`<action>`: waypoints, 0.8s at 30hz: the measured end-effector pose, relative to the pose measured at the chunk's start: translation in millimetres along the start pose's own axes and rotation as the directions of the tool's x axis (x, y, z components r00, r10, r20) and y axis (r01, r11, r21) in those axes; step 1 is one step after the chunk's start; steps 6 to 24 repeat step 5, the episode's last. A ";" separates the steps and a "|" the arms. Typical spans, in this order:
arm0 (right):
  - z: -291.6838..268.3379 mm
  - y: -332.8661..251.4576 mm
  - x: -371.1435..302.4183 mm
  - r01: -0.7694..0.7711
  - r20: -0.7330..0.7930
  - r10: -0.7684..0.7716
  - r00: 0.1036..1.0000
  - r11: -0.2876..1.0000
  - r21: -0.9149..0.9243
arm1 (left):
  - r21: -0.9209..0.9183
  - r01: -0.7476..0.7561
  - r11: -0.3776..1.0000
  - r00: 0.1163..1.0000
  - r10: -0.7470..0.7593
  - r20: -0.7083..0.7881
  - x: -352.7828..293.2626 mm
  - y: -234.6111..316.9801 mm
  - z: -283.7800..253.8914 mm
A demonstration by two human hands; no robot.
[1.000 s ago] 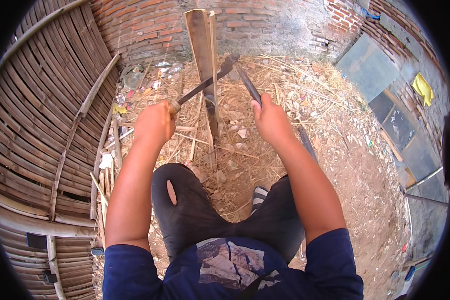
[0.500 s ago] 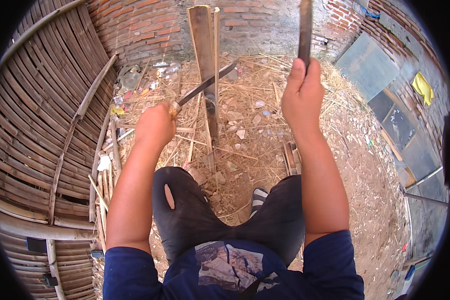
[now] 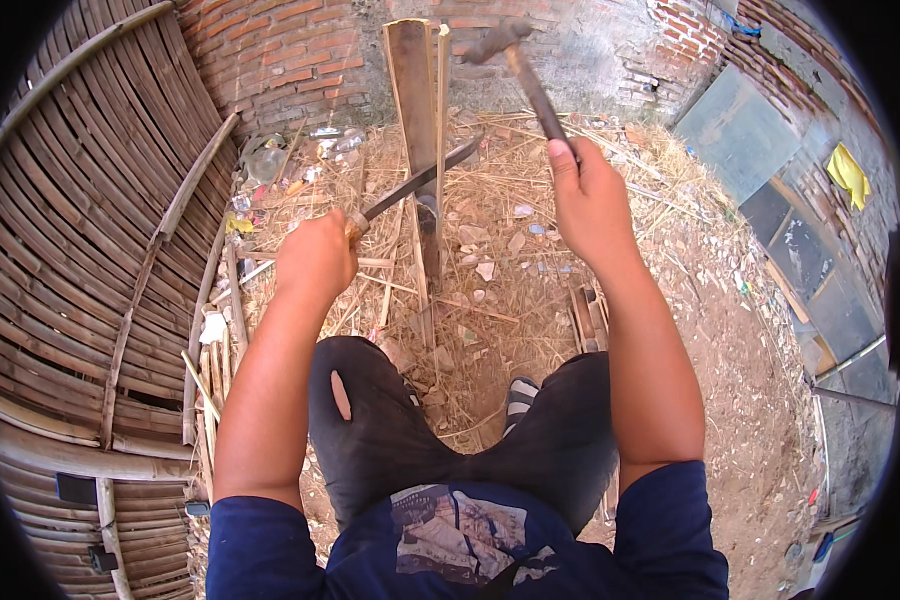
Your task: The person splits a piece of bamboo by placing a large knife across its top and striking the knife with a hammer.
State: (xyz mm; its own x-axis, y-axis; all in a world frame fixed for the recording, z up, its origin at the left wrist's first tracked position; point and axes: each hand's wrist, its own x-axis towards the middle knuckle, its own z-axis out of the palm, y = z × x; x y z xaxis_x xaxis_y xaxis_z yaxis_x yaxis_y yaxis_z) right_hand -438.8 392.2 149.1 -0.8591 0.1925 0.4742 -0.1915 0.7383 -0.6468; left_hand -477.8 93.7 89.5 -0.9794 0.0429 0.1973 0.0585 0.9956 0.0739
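My left hand [image 3: 315, 260] is closed around the wooden handle of a machete [image 3: 395, 195]. Its blade points away and to the right, lying across an upright split bamboo piece [image 3: 412, 100]. A narrow bamboo strip [image 3: 442, 100] stands close beside the wide piece, with a gap between them above the blade. How deep the blade sits in the split, I cannot tell. My right hand [image 3: 592, 195] grips the handle of a hammer [image 3: 540, 95], raised to the right of the bamboo. The hammer's head, slightly blurred, is near the bamboo's top, apart from it.
A slatted bamboo wall [image 3: 80, 250] rises at the left, and a brick wall [image 3: 300, 55] closes the far side. Straw, stones and litter cover the ground. Cut bamboo pieces [image 3: 585, 320] lie by my right knee. Grey panels [image 3: 740, 130] lean at the right.
The hammer has swung left and down, so its head now shows near the bamboo's top. My right hand has shifted slightly left; the machete stays across the bamboo.
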 end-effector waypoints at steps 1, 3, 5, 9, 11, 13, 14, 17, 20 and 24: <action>-5.4 -3.4 -1.0 0.031 -0.092 -0.024 0.996 0.997 0.072 | -0.008 -0.024 1.000 1.000 0.024 -0.021 0.9 -0.6 3.8; -7.0 -0.8 -2.5 0.086 -0.243 -0.056 0.968 0.990 0.115 | -0.031 -0.028 0.999 0.999 0.027 -0.017 1.8 4.0 1.7; -7.3 0.4 -3.2 0.118 -0.317 -0.071 0.946 0.984 0.133 | -0.041 -0.033 0.999 0.999 0.033 -0.005 2.9 5.0 2.2; -7.3 0.4 -3.2 0.118 -0.317 -0.071 0.946 0.984 0.133 | -0.041 -0.033 0.999 0.999 0.033 -0.005 2.9 5.0 2.2; -7.3 0.4 -3.2 0.118 -0.317 -0.071 0.946 0.984 0.133 | -0.041 -0.033 0.999 0.999 0.033 -0.005 2.9 5.0 2.2; -7.3 0.4 -3.2 0.118 -0.317 -0.071 0.946 0.984 0.133 | -0.041 -0.033 0.999 0.999 0.033 -0.005 2.9 5.0 2.2; -7.3 0.4 -3.2 0.118 -0.317 -0.071 0.946 0.984 0.133 | -0.041 -0.033 0.999 0.999 0.033 -0.005 2.9 5.0 2.2; -7.3 0.4 -3.2 0.118 -0.317 -0.071 0.946 0.984 0.133 | -0.041 -0.033 0.999 0.999 0.033 -0.005 2.9 5.0 2.2; -7.3 0.4 -3.2 0.118 -0.317 -0.071 0.946 0.984 0.133 | -0.041 -0.033 0.999 0.999 0.033 -0.005 2.9 5.0 2.2; -7.3 0.4 -3.2 0.118 -0.317 -0.071 0.946 0.984 0.133 | -0.041 -0.033 0.999 0.999 0.033 -0.005 2.9 5.0 2.2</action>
